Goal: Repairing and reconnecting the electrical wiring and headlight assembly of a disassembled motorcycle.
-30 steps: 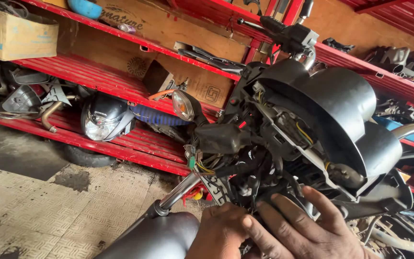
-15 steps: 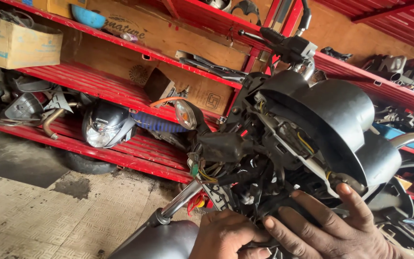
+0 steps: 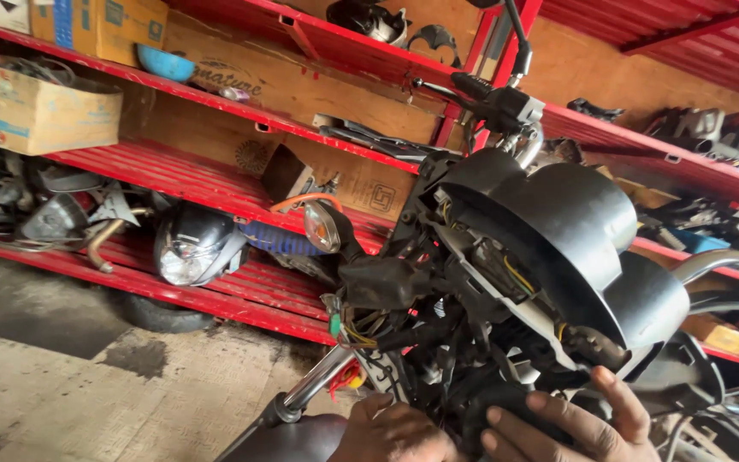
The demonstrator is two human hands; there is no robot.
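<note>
Red metal shelves (image 3: 215,184) of boxes and spare parts back a stripped motorcycle front end. Right hand (image 3: 570,423) wraps fingers and thumb closed around a black rubber part (image 3: 506,409) low in the wiring (image 3: 438,342); left hand (image 3: 391,432) rests beside it, grip not discernible. Above sit the black gauge housing (image 3: 558,231), an indicator lamp (image 3: 322,227) and a loose headlight (image 3: 190,248) on the shelf.

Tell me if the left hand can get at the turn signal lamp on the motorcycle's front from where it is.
Probably yes. The left hand sits low by the fork tube, and the turn signal lamp stands out in the open above it on its stalk. Only the wiring bundle lies between, off to one side.
</note>
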